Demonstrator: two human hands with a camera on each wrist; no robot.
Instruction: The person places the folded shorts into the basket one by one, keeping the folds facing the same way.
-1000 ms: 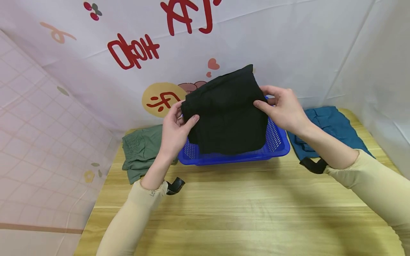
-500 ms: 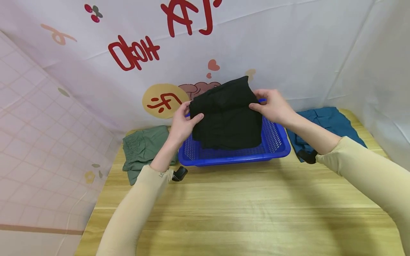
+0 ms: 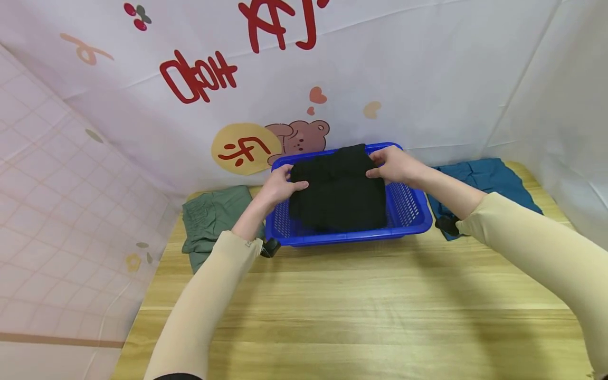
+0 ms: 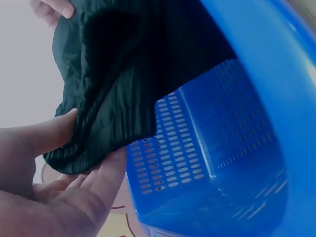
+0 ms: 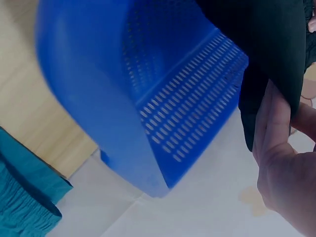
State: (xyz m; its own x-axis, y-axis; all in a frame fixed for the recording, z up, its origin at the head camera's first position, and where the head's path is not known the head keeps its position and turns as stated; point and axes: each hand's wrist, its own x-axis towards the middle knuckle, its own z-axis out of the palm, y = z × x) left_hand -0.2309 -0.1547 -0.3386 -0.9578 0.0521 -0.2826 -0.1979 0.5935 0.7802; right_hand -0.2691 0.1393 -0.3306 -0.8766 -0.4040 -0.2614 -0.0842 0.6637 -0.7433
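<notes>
Folded black shorts [image 3: 338, 195] with a gathered elastic edge hang partly inside the blue basket [image 3: 347, 238]. My left hand [image 3: 280, 186] pinches their left edge, thumb on top and fingers beneath. In the left wrist view the left hand [image 4: 74, 182] grips the gathered waistband. At the upper right corner my right hand [image 3: 391, 164] pinches the cloth between thumb and fingers. The right wrist view has the right hand [image 5: 286, 148] with its fingers tucked under the black fabric. The basket floor beneath the shorts is mostly hidden.
Green shorts [image 3: 214, 216] lie on the wooden table [image 3: 342, 306] left of the basket. A teal folded garment [image 3: 499, 182] lies to its right, partly behind my right forearm. A printed white cloth wall [image 3: 427, 79] stands close behind the basket.
Both hands have lowered the black shorts into the basket and moved closer together. The shorts have tilted flatter, and the basket's back rim and the printed bear now show.
</notes>
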